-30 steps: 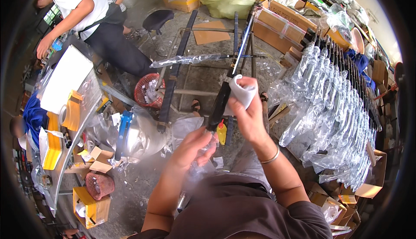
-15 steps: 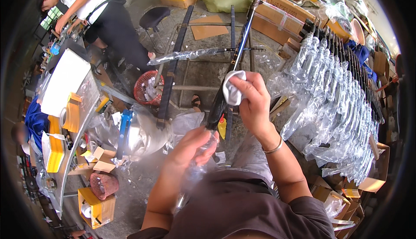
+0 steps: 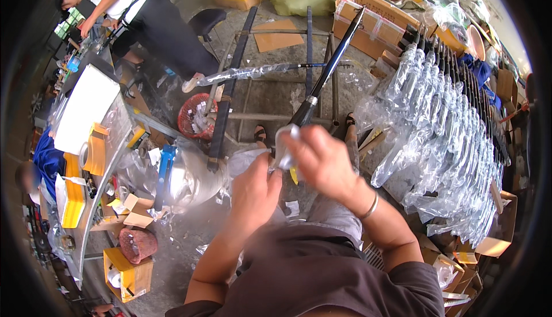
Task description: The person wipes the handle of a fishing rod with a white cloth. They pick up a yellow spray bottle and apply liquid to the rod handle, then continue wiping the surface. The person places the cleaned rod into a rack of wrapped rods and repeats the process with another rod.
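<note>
A dark glossy fishing rod [image 3: 334, 64] slants up and away from my hands toward the far right. Its thicker black grip runs down between them. My right hand [image 3: 323, 162] is closed on a white cloth [image 3: 284, 149], which is pressed against the lower grip. Close below it, my left hand [image 3: 252, 189] is wrapped about the butt end; the fingers' far side is hidden. Beyond the hands, another rod in a clear plastic sleeve [image 3: 244, 73] lies across a metal rack with dark padded bars [image 3: 229, 81].
Many plastic-sleeved rods [image 3: 443, 116] lean in a row at right. A cluttered workbench [image 3: 118, 144] stands at left, near a red basket [image 3: 190, 123] and an open carton [image 3: 138, 279]. Cardboard boxes [image 3: 368, 29] sit at the back. Another person [image 3: 155, 24] bends over a bench, far left.
My right hand with the cloth has slid down the rod toward my left hand. The rod's far end has swung right. The other person's foot has shifted slightly.
</note>
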Available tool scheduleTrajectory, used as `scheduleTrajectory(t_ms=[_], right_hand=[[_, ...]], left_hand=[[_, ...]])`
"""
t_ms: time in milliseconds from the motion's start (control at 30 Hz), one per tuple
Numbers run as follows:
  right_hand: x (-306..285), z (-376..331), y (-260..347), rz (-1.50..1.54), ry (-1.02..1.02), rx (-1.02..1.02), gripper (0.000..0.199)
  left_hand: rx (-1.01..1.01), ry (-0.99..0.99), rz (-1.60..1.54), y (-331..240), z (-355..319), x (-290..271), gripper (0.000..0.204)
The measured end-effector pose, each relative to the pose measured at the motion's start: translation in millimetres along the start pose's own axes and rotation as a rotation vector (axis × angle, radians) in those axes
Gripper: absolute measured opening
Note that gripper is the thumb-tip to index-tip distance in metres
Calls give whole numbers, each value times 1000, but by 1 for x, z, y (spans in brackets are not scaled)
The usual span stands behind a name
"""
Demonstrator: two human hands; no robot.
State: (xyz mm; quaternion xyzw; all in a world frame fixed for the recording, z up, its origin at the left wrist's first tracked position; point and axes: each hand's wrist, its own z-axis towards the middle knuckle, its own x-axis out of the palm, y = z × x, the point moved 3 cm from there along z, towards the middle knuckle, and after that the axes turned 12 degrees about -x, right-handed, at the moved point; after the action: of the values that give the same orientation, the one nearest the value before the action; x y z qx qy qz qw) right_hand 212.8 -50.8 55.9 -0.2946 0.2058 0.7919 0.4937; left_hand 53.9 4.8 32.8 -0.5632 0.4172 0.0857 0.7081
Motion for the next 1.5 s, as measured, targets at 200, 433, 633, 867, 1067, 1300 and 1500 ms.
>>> scheduleTrajectory(t_ms=[200, 433, 633, 867, 1067, 1300, 1500], right_hand=[[-8, 8, -4, -18, 13, 64, 46], [-19, 20, -20, -42, -2, 143, 49], [-15, 20, -8, -19, -14, 161, 48], [-5, 10, 8, -36, 19, -60, 42], [-17, 17, -7, -61, -62, 107, 45], [-26, 22, -27, -71, -177, 175, 51], [0, 2, 18, 17, 15, -134, 50]], left_hand=[[198, -258, 102, -7, -2, -8, 39], [209, -376, 158, -10, -2, -15, 39], [214, -401, 168, -11, -5, -17, 40], [288, -421, 143, -8, -2, -15, 45], [233, -395, 137, -14, -5, -18, 39], [173, -334, -21, -10, -8, -17, 36], [181, -205, -135, -1, 2, -13, 34]])
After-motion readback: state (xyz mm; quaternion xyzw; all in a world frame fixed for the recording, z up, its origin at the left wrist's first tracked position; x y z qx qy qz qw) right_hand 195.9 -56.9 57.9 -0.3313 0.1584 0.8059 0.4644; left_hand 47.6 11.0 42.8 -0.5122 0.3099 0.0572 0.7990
